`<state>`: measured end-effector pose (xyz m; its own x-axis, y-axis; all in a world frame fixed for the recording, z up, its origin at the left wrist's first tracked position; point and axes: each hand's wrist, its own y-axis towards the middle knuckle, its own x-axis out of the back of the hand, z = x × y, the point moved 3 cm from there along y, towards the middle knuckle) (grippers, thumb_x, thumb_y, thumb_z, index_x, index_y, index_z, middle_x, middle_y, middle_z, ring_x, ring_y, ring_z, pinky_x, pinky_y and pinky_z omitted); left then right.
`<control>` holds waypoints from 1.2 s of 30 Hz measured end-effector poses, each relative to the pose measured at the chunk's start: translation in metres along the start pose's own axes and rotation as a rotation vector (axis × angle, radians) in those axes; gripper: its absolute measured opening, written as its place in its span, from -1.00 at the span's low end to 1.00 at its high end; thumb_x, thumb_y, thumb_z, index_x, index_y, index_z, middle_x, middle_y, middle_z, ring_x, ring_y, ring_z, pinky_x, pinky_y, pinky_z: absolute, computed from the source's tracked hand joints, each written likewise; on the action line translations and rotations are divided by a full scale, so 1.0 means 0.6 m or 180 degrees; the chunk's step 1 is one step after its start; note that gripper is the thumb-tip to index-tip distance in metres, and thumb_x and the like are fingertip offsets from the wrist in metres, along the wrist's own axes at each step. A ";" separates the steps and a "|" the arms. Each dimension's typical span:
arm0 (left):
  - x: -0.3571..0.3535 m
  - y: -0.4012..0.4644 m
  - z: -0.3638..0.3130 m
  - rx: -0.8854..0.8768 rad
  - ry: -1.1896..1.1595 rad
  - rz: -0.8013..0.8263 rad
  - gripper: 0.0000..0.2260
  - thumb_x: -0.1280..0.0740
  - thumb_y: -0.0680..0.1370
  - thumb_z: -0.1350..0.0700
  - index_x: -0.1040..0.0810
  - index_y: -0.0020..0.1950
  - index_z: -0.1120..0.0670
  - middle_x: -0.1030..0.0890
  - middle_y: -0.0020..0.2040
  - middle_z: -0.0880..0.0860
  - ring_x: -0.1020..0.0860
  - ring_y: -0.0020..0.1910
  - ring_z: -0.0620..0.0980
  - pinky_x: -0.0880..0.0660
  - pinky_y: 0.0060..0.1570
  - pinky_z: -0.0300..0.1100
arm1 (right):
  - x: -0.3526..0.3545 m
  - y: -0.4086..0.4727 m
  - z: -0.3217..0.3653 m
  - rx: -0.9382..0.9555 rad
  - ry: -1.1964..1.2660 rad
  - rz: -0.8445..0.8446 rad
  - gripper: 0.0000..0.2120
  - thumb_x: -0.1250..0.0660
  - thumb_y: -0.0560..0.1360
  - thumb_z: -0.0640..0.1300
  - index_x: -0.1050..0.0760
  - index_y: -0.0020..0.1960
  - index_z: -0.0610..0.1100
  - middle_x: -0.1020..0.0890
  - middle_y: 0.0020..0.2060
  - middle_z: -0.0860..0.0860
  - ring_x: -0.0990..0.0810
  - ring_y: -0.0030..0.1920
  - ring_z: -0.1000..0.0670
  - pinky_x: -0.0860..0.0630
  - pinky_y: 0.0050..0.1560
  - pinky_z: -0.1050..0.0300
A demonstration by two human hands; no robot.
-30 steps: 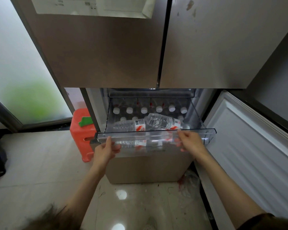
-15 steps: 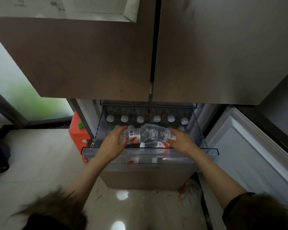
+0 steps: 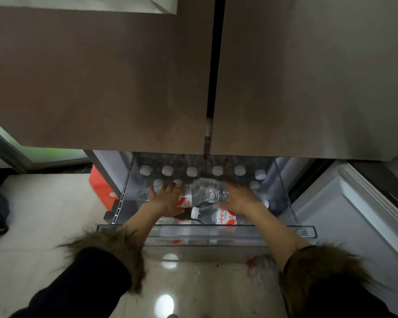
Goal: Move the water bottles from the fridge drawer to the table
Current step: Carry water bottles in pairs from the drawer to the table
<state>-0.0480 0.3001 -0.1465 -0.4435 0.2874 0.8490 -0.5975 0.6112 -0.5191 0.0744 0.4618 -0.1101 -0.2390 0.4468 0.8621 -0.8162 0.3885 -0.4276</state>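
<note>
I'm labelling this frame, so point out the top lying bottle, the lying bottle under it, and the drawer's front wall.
Top lying bottle [image 3: 207, 193]: head view, clear ribbed body.
Lower lying bottle [image 3: 225, 218]: head view, red-and-white label.
Drawer front wall [image 3: 216, 235]: head view, clear rim.

**A:** Can you tell whether your left hand [image 3: 168, 199] has closed on the top bottle [image 3: 205, 192]?

**B:** No. Your fingertips are smeared by motion, and your palm covers the bottle's label end. Your right hand [image 3: 238, 198] is just as blurred; its fingers hide the bottle's other end.

**A:** And the lower bottle [image 3: 213, 216]?

**B:** Your right wrist hides its base. Its label print is too small to read.

**A:** The upright bottles at the back?

**B:** Only their white caps [image 3: 191, 171] show; the bodies are lost in shadow under the fridge doors [image 3: 101, 88], which the frame's top edge cuts off.

**A:** The orange thing?

**B:** The orange object [image 3: 99, 182] sits mostly behind the drawer's side wall [image 3: 124, 191]. You can't identify it.
</note>
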 end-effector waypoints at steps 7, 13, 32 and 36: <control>0.002 0.028 0.021 -0.0093 0.0016 -0.0323 -0.32 -0.32 0.48 -0.09 -0.03 0.49 -0.06 -0.12 0.50 0.05 -0.12 0.47 0.14 -0.07 0.41 0.15 | -0.002 0.017 0.010 0.0096 -0.0090 -0.0140 -0.34 -0.40 0.39 0.13 -0.19 0.38 0.03 -0.47 0.24 -0.10 -0.49 0.18 -0.16 -0.48 0.10 -0.02; 0.003 0.038 0.033 -0.0116 -0.0029 -0.0146 -0.30 -0.42 0.38 -0.03 -0.14 0.42 -0.07 -0.36 0.35 0.10 -0.37 0.30 0.15 -0.31 0.31 0.10 | 0.004 -0.004 0.024 0.0283 -0.0063 -0.0366 -0.47 -0.43 0.38 -0.02 -0.33 0.28 -0.01 -0.53 0.14 -0.06 -0.52 0.13 -0.12 -0.46 0.13 -0.01; 0.003 0.016 0.031 -0.0223 0.0013 -0.0160 -0.30 -0.46 0.33 -0.07 -0.21 0.38 -0.08 -0.45 0.28 0.09 -0.44 0.23 0.15 -0.41 0.23 0.10 | 0.026 -0.033 0.035 -0.0136 0.1924 0.0431 -0.70 -0.21 0.53 -0.27 -0.44 0.25 -0.15 -0.52 0.18 -0.10 -0.52 0.16 -0.13 -0.51 0.15 -0.04; 0.003 0.019 0.036 -0.0246 -0.0023 -0.0160 -0.27 -0.48 0.32 -0.09 -0.21 0.40 -0.09 -0.43 0.31 0.08 -0.44 0.24 0.14 -0.40 0.24 0.10 | 0.018 -0.004 0.037 -0.1189 0.2712 -0.0335 -0.63 -0.30 0.50 0.05 -0.54 0.10 -0.24 -0.58 0.13 -0.20 -0.54 0.14 -0.16 -0.48 0.20 -0.10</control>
<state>-0.0700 0.2915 -0.1530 -0.4193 0.2497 0.8728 -0.5658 0.6799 -0.4664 0.0622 0.4479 -0.0934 0.4131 0.7772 0.4747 -0.5545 0.6281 -0.5458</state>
